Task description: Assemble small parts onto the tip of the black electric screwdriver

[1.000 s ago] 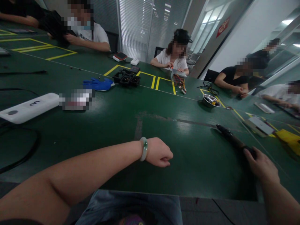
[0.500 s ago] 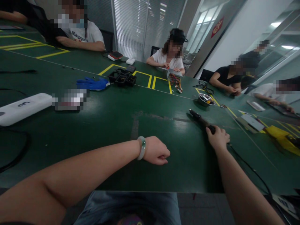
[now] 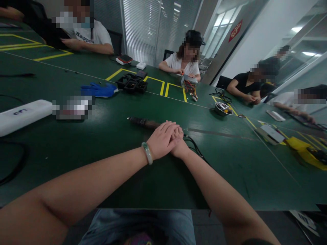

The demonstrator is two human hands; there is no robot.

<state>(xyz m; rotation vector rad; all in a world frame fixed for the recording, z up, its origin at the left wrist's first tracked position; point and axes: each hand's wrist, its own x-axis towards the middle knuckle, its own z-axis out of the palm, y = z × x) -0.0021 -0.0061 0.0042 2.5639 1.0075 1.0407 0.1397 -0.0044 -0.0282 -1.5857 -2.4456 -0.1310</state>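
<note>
A dark electric screwdriver [image 3: 144, 123] with a brownish body lies over the table, its tip pointing left and its cable running off to the right. My right hand [image 3: 176, 137], wearing a ring, is closed around its rear end, partly covered by my left hand. My left hand [image 3: 162, 137] rests across the right hand's fingers with its own fingers stretched out. A green-and-white bangle [image 3: 147, 153] circles the left wrist. Whether the left palm also touches the screwdriver is hidden.
On the green table [image 3: 114, 183] are a white power strip [image 3: 28, 114], a blue glove [image 3: 98, 90], black trays [image 3: 131, 83], a metal bowl [image 3: 222, 109] with small parts, and a yellow object [image 3: 304, 149]. Several people sit opposite; one handles a metal box [image 3: 187, 80] with coloured wires.
My right hand has brought the screwdriver left, its tip now pointing left. My left hand, closed before, has moved slightly up and left and unfolded over the right hand.
</note>
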